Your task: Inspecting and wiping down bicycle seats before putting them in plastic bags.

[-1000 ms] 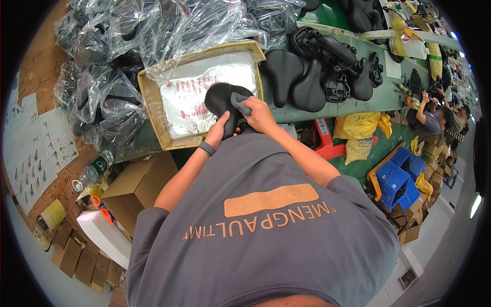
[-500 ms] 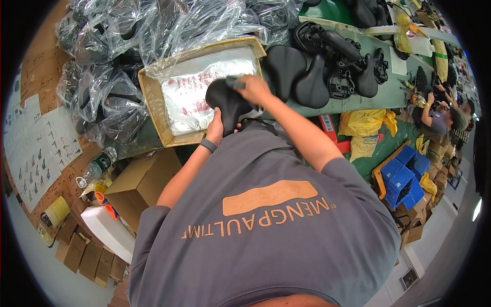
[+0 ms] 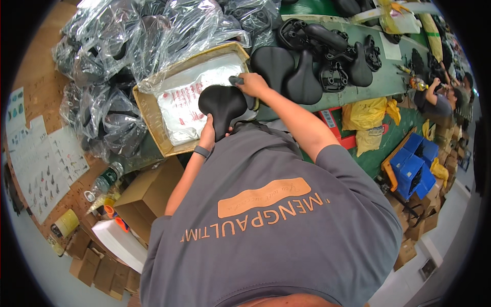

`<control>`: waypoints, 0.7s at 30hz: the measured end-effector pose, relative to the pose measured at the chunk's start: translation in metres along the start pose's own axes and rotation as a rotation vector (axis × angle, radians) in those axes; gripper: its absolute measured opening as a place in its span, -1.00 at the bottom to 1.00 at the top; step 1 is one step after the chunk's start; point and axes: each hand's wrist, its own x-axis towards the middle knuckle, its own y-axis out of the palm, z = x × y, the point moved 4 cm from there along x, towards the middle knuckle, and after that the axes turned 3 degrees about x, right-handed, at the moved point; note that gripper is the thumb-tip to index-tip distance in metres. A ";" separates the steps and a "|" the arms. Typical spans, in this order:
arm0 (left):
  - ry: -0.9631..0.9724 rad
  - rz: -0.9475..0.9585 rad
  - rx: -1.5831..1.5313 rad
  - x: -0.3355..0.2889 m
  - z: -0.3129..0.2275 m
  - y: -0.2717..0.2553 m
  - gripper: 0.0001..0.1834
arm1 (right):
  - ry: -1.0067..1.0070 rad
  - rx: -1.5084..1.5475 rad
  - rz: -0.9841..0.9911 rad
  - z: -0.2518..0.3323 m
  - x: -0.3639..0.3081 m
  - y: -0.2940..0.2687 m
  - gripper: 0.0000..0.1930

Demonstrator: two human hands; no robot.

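My left hand is closed round the narrow nose of a black bicycle saddle, its smooth top facing up and its wide end pointing away from me. The saddle is held over the near right part of a shallow cardboard box that contains white plastic packaging with red print. Just beyond the saddle's right side, my right hand grips a small dark grey pad-like piece, whose exact kind I cannot make out. A gap shows between that piece and the saddle.
More black saddles and saddle undersides lie on the green table to the right. Plastic-wrapped saddles pile up at the far left. A bottle and an open carton stand near left; blue bins sit at right.
My right hand with the grey piece has come off the saddle's top to just past its right edge. The saddle stays in my left hand; the whole view has shifted slightly.
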 end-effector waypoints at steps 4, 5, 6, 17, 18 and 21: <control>-0.053 0.151 -0.258 -0.034 -0.009 0.017 -0.15 | 0.165 0.536 -0.088 -0.036 -0.028 -0.035 -0.54; -0.047 0.141 -0.260 -0.047 -0.012 0.020 -0.15 | 0.223 0.827 -0.149 -0.023 -0.054 -0.061 -0.60; -0.005 0.175 -0.284 -0.057 -0.017 0.028 -0.17 | 0.302 1.076 -0.214 -0.047 -0.074 -0.071 -0.55; 0.224 0.092 -0.173 -0.124 -0.038 0.126 -0.16 | 0.475 1.955 -1.133 -0.239 -0.306 -0.178 -0.61; 0.222 0.128 -0.175 -0.128 -0.036 0.139 -0.16 | 0.438 1.944 -1.189 -0.253 -0.322 -0.199 -0.61; 0.205 0.122 -0.166 -0.131 -0.031 0.177 -0.15 | 0.346 1.901 -1.359 -0.309 -0.341 -0.253 -0.55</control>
